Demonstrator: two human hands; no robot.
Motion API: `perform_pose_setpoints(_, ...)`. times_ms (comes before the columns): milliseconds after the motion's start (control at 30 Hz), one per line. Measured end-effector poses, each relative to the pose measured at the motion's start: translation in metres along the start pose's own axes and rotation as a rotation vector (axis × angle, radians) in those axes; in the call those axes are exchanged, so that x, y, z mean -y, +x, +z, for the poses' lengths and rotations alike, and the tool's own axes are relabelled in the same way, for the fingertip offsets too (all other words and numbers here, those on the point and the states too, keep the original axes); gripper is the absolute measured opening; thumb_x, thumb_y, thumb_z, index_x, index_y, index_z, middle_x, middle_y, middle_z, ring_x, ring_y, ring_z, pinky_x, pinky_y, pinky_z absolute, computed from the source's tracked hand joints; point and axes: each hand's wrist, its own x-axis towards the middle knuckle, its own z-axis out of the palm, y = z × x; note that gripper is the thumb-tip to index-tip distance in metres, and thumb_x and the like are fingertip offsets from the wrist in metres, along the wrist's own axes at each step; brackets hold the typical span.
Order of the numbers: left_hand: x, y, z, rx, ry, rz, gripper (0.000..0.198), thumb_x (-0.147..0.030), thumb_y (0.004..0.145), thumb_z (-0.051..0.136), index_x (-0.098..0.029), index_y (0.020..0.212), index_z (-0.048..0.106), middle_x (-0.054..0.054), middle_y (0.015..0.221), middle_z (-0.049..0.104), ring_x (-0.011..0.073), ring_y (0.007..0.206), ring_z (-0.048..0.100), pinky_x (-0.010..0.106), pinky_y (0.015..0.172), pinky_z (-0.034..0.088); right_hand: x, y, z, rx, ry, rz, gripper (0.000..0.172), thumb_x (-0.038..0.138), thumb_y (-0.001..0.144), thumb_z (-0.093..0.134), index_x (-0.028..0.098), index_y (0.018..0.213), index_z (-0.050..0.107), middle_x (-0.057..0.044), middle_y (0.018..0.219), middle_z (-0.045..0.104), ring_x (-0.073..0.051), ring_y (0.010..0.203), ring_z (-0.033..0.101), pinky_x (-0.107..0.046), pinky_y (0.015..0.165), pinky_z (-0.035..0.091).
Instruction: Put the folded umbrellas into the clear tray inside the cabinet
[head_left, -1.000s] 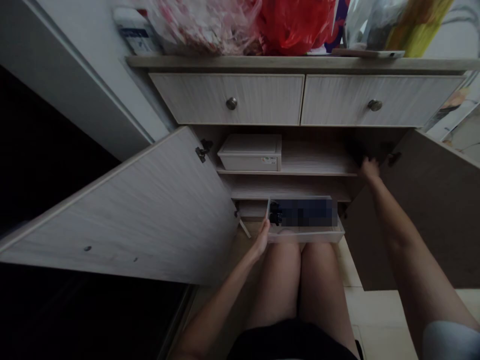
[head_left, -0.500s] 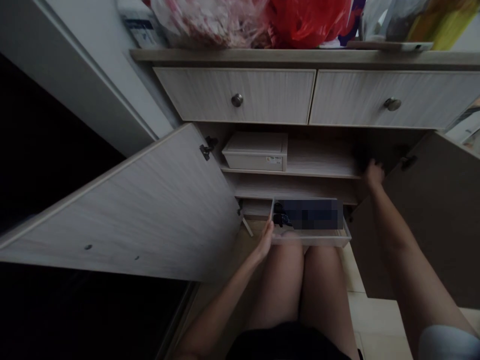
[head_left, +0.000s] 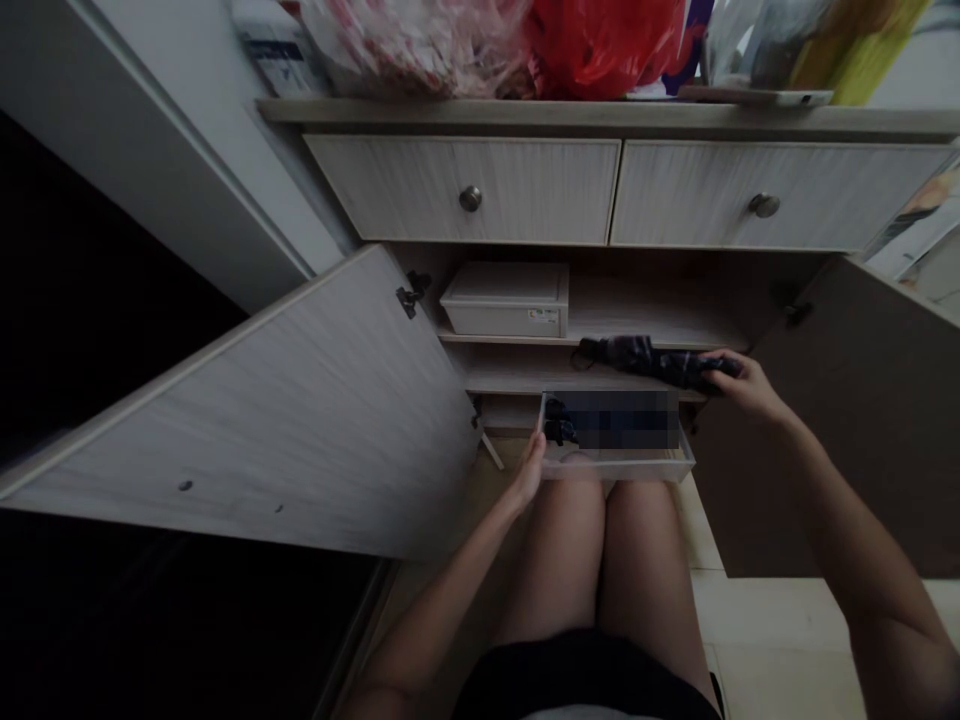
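Note:
A dark folded umbrella (head_left: 649,360) with a wrist loop at its left end is in my right hand (head_left: 750,385), whose fingers are closed round its right end. It hangs level in front of the cabinet's middle shelf, above a clear plastic box (head_left: 615,470). This box rests on my knees, and my left hand (head_left: 531,468) grips its left wall. Dark items (head_left: 559,422) lie inside the box at the left; a blurred patch hides the rest of its contents.
A lidded white box (head_left: 506,300) stands on the upper shelf. Open cabinet doors flank me, left (head_left: 247,420) and right (head_left: 840,430). Two closed drawers (head_left: 465,190) sit above. The countertop (head_left: 450,113) bears a red plastic bag (head_left: 592,45), a pinkish bag (head_left: 427,45) and a white bottle (head_left: 277,55).
My right hand has come out from the right end of the upper shelf and moved left and down with the umbrella. My left hand stays on the box.

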Motion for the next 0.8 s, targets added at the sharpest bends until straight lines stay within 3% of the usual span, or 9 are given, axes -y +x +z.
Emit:
perform_pose_setpoints(133, -0.002, -0.001, 0.000, -0.011, 0.039, 0.103, 0.072, -0.068, 0.093, 0.042, -0.025, 0.151, 0.045, 0.004, 0.158, 0.042, 0.0281, 0.150, 0.029, 0.044, 0.125, 0.022, 0.014, -0.043, 0.013, 0.327, 0.024, -0.001, 0.035, 0.045, 0.071, 0.071, 0.019, 0.095, 0.070, -0.004, 0.085, 0.069, -0.018, 0.072, 0.062, -0.029, 0.066, 0.053)
perform_pose_setpoints(267, -0.001, -0.001, 0.000, -0.009, 0.044, 0.145, 0.071, -0.069, 0.092, 0.042, -0.027, 0.149, 0.046, 0.002, 0.161, 0.036, 0.0255, 0.153, 0.021, 0.041, 0.126, 0.014, 0.020, -0.062, 0.032, 0.515, -0.001, -0.037, 0.036, 0.046, 0.073, 0.071, 0.018, 0.095, 0.070, -0.004, 0.085, 0.068, -0.017, 0.072, 0.060, -0.026, 0.064, 0.050)
perform_pose_setpoints(467, -0.001, -0.003, -0.001, -0.034, 0.039, 0.133, 0.074, -0.071, 0.091, 0.043, -0.025, 0.149, 0.046, 0.004, 0.162, 0.035, 0.0259, 0.154, 0.020, 0.041, 0.126, 0.012, 0.012, -0.064, 0.047, 0.629, -0.045, -0.084, 0.034, 0.044, 0.080, 0.065, 0.018, 0.101, 0.070, -0.003, 0.087, 0.067, -0.014, 0.067, 0.056, -0.024, 0.060, 0.046)
perform_pose_setpoints(667, -0.006, -0.007, -0.003, -0.018, 0.051, 0.143, 0.073, -0.068, 0.091, 0.045, -0.024, 0.149, 0.047, 0.005, 0.161, 0.036, 0.0265, 0.154, 0.019, 0.042, 0.127, 0.012, -0.005, -0.058, 0.049, 0.702, -0.244, -0.205, 0.027, 0.037, 0.079, 0.066, 0.019, 0.098, 0.074, -0.006, 0.089, 0.070, -0.021, 0.083, 0.065, -0.035, 0.083, 0.053)
perform_pose_setpoints(800, -0.009, -0.008, -0.001, -0.002, 0.055, 0.160, 0.072, -0.066, 0.093, 0.042, -0.024, 0.151, 0.044, 0.003, 0.163, 0.030, 0.0245, 0.154, 0.017, 0.041, 0.127, 0.010, -0.003, -0.051, 0.050, 0.739, -0.364, -0.213, 0.029, 0.042, 0.078, 0.070, 0.021, 0.098, 0.076, -0.008, 0.094, 0.072, -0.024, 0.090, 0.067, -0.037, 0.089, 0.053)
